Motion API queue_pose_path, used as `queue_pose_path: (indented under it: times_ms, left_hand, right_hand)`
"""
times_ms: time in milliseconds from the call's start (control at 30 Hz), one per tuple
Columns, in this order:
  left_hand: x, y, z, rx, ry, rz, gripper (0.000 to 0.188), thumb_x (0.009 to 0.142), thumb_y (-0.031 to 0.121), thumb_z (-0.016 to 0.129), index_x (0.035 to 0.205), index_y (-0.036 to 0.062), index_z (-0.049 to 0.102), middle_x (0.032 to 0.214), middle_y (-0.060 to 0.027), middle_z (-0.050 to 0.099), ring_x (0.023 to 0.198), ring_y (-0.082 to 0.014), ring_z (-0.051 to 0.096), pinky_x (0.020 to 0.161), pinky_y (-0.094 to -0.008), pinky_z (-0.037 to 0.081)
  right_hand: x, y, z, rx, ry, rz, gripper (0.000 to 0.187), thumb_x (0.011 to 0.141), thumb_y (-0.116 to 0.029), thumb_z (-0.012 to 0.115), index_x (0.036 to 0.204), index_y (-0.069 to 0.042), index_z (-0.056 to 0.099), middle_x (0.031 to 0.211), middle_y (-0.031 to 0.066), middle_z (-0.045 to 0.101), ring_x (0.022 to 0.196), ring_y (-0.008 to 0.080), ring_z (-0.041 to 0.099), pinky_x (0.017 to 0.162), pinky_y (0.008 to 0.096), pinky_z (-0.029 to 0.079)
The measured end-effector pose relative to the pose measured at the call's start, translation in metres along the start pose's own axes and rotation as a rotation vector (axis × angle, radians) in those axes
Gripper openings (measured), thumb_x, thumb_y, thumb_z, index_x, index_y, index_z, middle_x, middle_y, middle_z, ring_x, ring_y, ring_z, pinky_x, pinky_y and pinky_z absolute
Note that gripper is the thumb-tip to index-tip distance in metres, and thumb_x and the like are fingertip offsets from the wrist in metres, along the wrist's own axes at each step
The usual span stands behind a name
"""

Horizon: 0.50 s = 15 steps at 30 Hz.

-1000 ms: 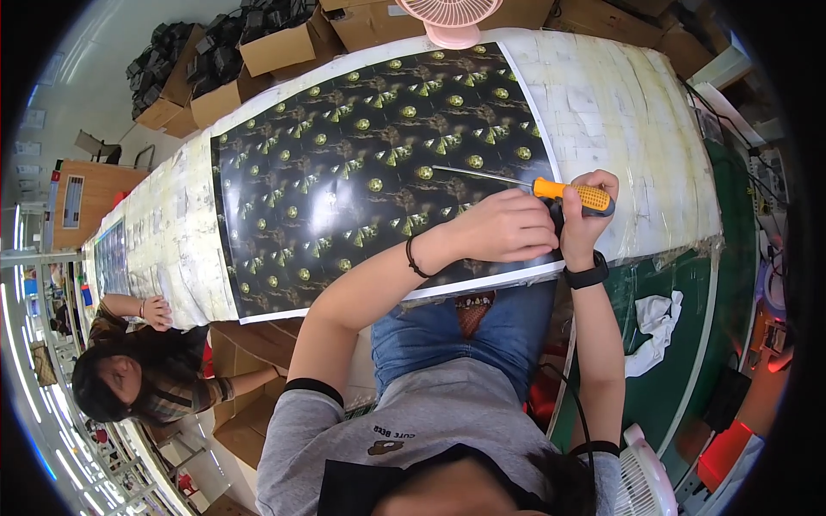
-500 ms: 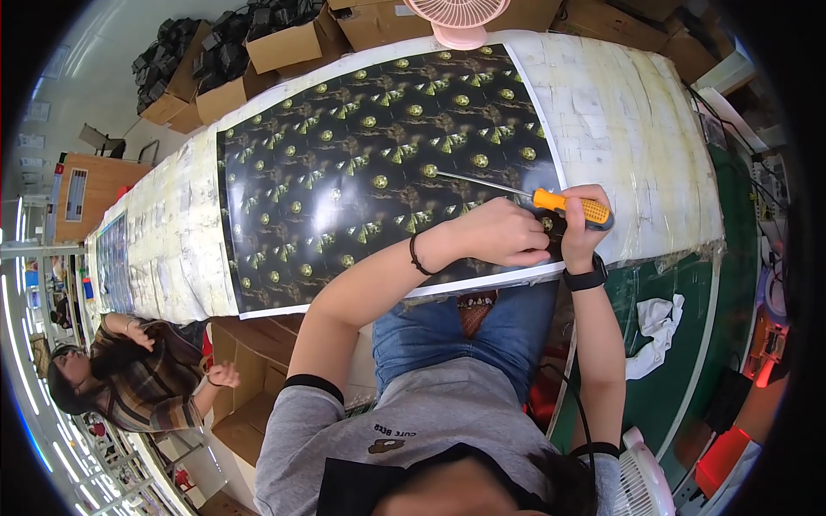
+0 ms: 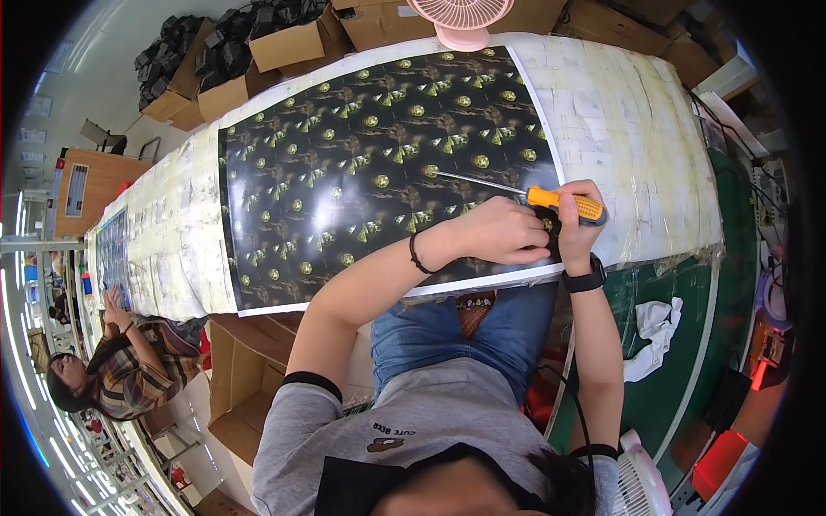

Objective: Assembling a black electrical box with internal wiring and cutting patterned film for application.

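My right hand (image 3: 578, 225) is closed around the orange and black handle of a screwdriver (image 3: 540, 197). Its long metal shaft points left over a glossy black printed sheet (image 3: 301, 172) with repeated yellow-green motifs and a white border. Just left of the handle, my left hand (image 3: 509, 230) lies low over the sheet near its right edge, fingers curled in. Whatever those fingers may hold is hidden. The sheet lies across a long table (image 3: 619, 129) wrapped in whitish, taped covering.
A pink fan (image 3: 460, 39) stands at the table's far edge. Open cartons (image 3: 288, 50) with black parts line the back. A crumpled white cloth (image 3: 658, 331) lies on the green surface (image 3: 632, 404) at right. At left, a co-worker (image 3: 138, 370) sits by the table; an open carton (image 3: 245, 387) stands between us.
The screwdriver handle and my right hand have shifted slightly left. My left hand stays nearly in place. The co-worker's hands, apart before, have come together near the table's left end.
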State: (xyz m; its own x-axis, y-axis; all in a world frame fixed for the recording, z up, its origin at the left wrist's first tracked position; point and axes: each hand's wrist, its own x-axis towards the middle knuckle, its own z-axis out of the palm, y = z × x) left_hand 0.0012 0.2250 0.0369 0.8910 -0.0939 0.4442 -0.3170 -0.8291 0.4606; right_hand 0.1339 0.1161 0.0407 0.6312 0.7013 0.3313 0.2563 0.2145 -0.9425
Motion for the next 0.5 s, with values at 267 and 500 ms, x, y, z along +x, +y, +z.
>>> queue_pose_path:
  times_ms: [267,500]
  left_hand:
    - [0.0003,0.0019,0.0003,-0.011,0.011,0.012,0.026,0.087,0.027,0.064,0.07,0.0089,0.058,0.066,-0.0063,0.059,0.064,-0.0258,0.06,0.055,-0.038,0.049]
    - [0.0017,0.0007,0.0015,-0.003,0.012,0.008,0.026,0.087,0.027,0.064,0.069,0.0091,0.058,0.066,-0.0065,0.058,0.064,-0.026,0.061,0.055,-0.0378,0.049]
  right_hand:
    - [0.0013,0.0024,-0.002,-0.062,0.03,-0.176,0.014,0.087,-0.013,0.063,0.083,0.0,0.06,0.078,0.0035,0.062,0.069,0.0081,0.054,0.063,0.0239,0.043]
    - [0.0049,0.0027,-0.0011,-0.037,-0.015,-0.084,0.012,0.088,-0.011,0.065,0.087,0.0,0.062,0.081,0.004,0.063,0.069,0.0071,0.054,0.064,0.0233,0.044]
